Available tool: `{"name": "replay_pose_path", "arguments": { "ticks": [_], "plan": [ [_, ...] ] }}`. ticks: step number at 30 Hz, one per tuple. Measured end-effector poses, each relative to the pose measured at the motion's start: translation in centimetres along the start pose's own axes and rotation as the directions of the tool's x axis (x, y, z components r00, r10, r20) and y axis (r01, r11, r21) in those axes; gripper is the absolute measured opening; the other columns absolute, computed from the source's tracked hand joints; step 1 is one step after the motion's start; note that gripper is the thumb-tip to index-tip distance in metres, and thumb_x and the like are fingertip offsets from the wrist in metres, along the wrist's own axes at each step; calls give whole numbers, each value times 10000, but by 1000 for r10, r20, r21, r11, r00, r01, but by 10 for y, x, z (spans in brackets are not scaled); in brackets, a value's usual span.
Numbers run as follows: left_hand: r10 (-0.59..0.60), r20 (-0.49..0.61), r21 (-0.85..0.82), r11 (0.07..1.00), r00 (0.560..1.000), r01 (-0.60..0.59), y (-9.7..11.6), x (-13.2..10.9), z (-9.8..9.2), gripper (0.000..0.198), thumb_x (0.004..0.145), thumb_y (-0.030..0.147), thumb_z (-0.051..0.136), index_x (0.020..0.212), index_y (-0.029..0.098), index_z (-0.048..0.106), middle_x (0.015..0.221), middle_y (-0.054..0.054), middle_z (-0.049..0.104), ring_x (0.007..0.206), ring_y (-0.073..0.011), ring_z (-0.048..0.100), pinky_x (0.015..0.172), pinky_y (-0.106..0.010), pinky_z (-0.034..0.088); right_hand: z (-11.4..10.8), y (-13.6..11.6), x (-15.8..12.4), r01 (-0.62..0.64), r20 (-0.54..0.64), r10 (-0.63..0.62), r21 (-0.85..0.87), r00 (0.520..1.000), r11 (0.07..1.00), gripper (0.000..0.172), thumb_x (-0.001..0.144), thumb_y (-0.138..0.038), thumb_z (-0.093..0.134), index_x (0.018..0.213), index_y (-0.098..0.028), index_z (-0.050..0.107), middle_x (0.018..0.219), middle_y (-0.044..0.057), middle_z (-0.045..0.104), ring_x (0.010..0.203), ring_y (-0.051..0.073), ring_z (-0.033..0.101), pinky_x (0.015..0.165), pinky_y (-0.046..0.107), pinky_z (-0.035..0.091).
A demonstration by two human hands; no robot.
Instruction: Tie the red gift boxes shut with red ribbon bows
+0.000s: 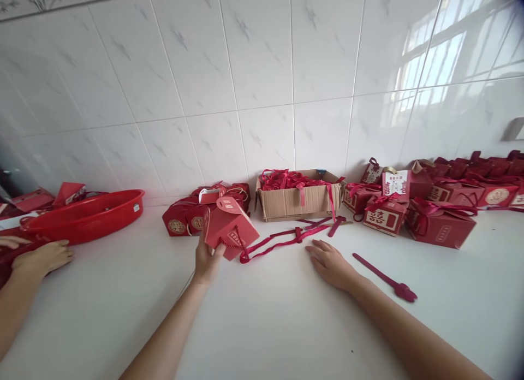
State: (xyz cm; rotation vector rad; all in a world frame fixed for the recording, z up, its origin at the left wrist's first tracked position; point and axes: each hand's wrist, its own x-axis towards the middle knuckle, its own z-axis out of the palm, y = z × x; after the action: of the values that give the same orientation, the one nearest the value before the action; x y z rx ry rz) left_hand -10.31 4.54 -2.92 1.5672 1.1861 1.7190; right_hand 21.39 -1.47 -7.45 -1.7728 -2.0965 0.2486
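Note:
My left hand point(207, 260) is closed on the lower edge of a red paper gift box point(229, 227), held tilted above the white table point(262, 320). My right hand point(329, 262) lies flat on the table with fingers stretched out and holds nothing. Its fingertips are close to a loose red ribbon point(278, 243) that trails from under the box toward the cardboard box. A ribbon strip with a bow point(387, 281) lies just right of my right wrist.
An open cardboard box point(297, 200) full of red ribbons stands against the tiled wall. Several finished red gift boxes point(438, 221) sit at the right, more point(186, 219) at centre-left. A red plastic basin point(84, 216) is at the left, where another person's hand point(41, 257) rests.

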Motion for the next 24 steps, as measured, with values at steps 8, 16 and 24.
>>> {"name": "replay_pose_path", "arguments": {
  "ticks": [8,16,24],
  "plan": [
    [-92,655,-63,983,750,175,23,-40,34,900,469,686,734,1190,165,595,1122,-128,670,1044,-354,611,884,-443,495,-5,0,24,-64,-98,67,29,993,998,321,854,-167,427,1106,-174,627,1146,101,613,1085,252,519,906,342,381],
    [-4,866,36,998,500,-55,27,-31,25,1167,388,629,801,1394,221,371,1435,-169,418,1316,-364,382,1080,-480,299,-8,19,80,-229,-196,253,137,947,964,324,939,-259,369,1022,-128,653,1043,122,649,967,220,580,793,295,410],
    [-30,463,384,907,886,-170,118,-21,18,537,677,585,662,1090,250,589,1268,-75,568,1192,-294,508,1020,-417,387,-3,15,79,-278,-212,349,303,913,912,186,891,-312,566,923,-139,625,1026,60,629,965,189,584,870,408,463]
  ]
}}
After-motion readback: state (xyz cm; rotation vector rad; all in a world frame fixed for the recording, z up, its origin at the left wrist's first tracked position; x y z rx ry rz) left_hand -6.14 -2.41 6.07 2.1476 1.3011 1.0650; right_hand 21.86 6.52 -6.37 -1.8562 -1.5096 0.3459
